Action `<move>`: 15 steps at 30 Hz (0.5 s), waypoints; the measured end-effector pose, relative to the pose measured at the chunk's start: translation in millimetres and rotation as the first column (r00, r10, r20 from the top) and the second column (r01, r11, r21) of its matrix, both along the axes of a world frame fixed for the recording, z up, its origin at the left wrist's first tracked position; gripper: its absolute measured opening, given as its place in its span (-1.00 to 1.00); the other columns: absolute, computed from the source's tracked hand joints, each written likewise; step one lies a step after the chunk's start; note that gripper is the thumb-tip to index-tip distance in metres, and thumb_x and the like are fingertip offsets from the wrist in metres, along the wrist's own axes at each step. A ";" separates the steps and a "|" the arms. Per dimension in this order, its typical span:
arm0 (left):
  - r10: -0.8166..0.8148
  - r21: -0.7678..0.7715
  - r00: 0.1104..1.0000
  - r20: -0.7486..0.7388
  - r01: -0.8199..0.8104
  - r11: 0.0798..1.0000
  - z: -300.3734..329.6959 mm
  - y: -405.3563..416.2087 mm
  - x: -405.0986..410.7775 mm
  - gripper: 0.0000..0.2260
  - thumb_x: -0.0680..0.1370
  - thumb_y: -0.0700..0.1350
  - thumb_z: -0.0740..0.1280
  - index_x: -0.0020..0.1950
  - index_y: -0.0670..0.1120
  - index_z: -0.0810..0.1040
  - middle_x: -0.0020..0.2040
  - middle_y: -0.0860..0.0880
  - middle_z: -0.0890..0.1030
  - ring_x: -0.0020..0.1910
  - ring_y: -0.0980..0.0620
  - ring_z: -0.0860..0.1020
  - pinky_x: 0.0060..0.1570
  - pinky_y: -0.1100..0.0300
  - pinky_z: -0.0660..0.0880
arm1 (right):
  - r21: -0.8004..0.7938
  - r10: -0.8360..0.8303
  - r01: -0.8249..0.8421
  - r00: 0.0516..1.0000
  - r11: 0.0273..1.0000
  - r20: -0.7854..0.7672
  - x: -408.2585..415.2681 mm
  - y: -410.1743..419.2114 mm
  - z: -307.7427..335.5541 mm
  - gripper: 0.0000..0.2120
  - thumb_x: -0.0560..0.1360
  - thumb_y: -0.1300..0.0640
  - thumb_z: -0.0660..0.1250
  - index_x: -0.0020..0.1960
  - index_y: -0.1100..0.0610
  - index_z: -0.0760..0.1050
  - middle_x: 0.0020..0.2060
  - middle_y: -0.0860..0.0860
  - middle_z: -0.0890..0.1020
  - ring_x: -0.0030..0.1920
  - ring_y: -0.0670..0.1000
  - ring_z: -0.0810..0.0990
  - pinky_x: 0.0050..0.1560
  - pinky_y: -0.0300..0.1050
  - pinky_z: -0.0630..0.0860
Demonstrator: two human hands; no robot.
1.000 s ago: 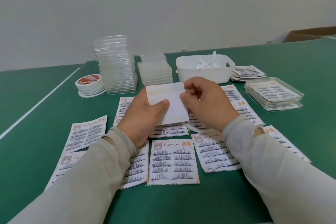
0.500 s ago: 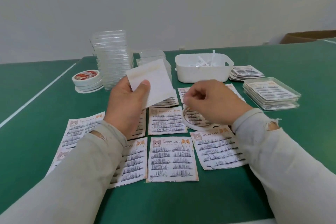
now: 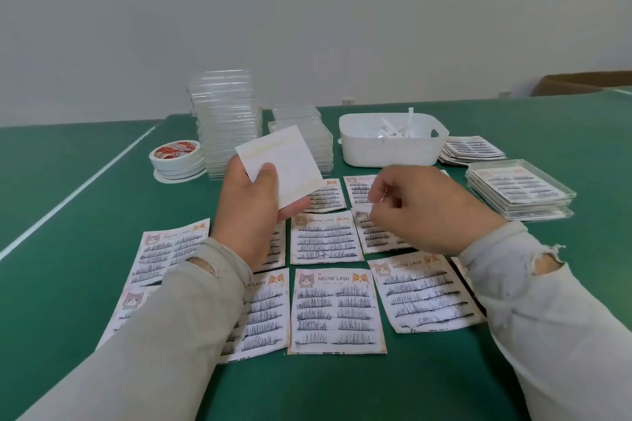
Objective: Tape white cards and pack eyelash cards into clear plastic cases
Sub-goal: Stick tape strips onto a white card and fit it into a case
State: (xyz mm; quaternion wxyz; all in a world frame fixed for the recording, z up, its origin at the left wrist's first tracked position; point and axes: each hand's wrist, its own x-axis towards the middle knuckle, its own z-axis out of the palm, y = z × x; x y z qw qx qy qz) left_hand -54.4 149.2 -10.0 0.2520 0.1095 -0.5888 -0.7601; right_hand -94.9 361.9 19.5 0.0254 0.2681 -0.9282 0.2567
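My left hand [image 3: 253,212] holds a blank white card [image 3: 284,166] tilted up above the table, thumb on its face. The card shows faint yellowish tape strips along its edges. My right hand [image 3: 424,208] hovers just right of it with curled fingers, pinching what looks like a thin white strip [image 3: 383,196]; it is blurred. Several eyelash cards [image 3: 337,311] printed "MEOW LASH" lie spread on the green table below both hands. A tall stack of clear plastic cases [image 3: 225,120] stands behind the white card, with a shorter stack [image 3: 307,137] beside it.
Stacked tape rolls [image 3: 176,157] sit at the back left. A white bin [image 3: 390,147] holds paper strips. Right of it lie a pile of lash cards [image 3: 472,150] and a stack of packed cases [image 3: 519,191]. A cardboard box [image 3: 581,82] is beyond the table.
My left hand lifted the white card up and to the left. My right hand let go of the card's edge, dropped toward the lash cards, then rose a little pinching a strip.
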 end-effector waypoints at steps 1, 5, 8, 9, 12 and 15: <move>0.005 -0.019 1.000 0.006 -0.005 1.000 -0.4 -0.3 -0.3 -0.72 0.68 -0.19 0.22 0.36 0.07 0.41 0.22 0.13 0.56 0.14 0.01 0.60 -0.15 0.06 0.68 | -0.079 -0.012 0.012 1.000 0.997 -0.009 -2.3 1.0 -0.7 -0.97 0.53 0.04 0.35 -0.03 -0.08 0.53 -0.27 -0.15 0.60 -0.27 -0.19 0.56 -0.28 -0.26 0.40; 0.026 -0.120 1.000 0.005 -0.025 0.992 -1.7 -1.1 0.9 -0.55 0.65 -0.23 0.26 0.47 0.12 0.26 0.27 0.13 0.51 0.04 0.01 0.68 -0.19 0.10 0.68 | -0.356 -0.067 0.053 0.997 0.933 -0.025 -10.1 -1.0 -4.2 -0.82 0.60 0.18 0.23 0.04 -0.01 0.57 -0.28 -0.18 0.58 -0.38 -0.32 0.50 -0.38 -0.45 0.34; -0.012 -0.239 0.999 -0.036 0.003 0.971 -1.8 0.8 5.5 -0.41 0.66 -0.24 0.25 0.47 0.38 0.22 0.33 0.13 0.49 -0.01 0.10 0.70 -0.24 0.08 0.68 | -0.656 -0.016 0.161 0.975 0.738 0.221 -10.5 -2.5 0.2 -0.72 0.58 0.28 0.19 -0.03 0.03 0.63 -0.38 -0.08 0.57 -0.50 -0.19 0.42 -0.44 -0.29 0.33; -0.025 -0.301 0.998 -0.050 0.009 0.953 -1.5 2.3 6.1 -0.47 0.66 -0.25 0.23 0.40 0.37 0.33 0.33 0.14 0.49 -0.03 0.13 0.69 -0.27 0.09 0.67 | -0.731 0.086 0.187 0.944 0.656 0.318 -8.9 -2.0 2.5 -0.70 0.57 0.31 0.17 -0.04 0.06 0.63 -0.40 -0.02 0.56 -0.53 -0.11 0.39 -0.50 -0.24 0.30; -0.048 -0.494 0.998 -0.043 0.020 0.869 -0.4 8.5 8.0 -0.66 0.65 -0.31 0.19 0.06 0.12 0.60 0.00 0.14 0.65 -0.26 0.21 0.60 -0.30 0.33 0.59 | -0.845 0.449 0.209 0.770 0.493 0.453 -4.5 -0.1 6.4 -0.65 0.55 0.36 0.12 -0.08 0.11 0.65 -0.40 0.10 0.52 -0.56 -0.04 0.29 -0.59 -0.26 0.22; -0.050 -0.616 0.998 -0.028 0.022 0.787 1.3 15.8 12.5 -0.63 0.61 -0.33 0.22 -0.10 0.12 0.64 -0.21 0.13 0.67 -0.30 0.20 0.50 -0.30 0.48 0.43 | -0.844 0.595 0.207 0.628 0.494 0.502 -2.7 -2.8 3.7 -0.66 0.55 0.35 0.12 -0.05 0.13 0.66 -0.37 0.12 0.50 -0.58 -0.08 0.26 -0.64 -0.31 0.22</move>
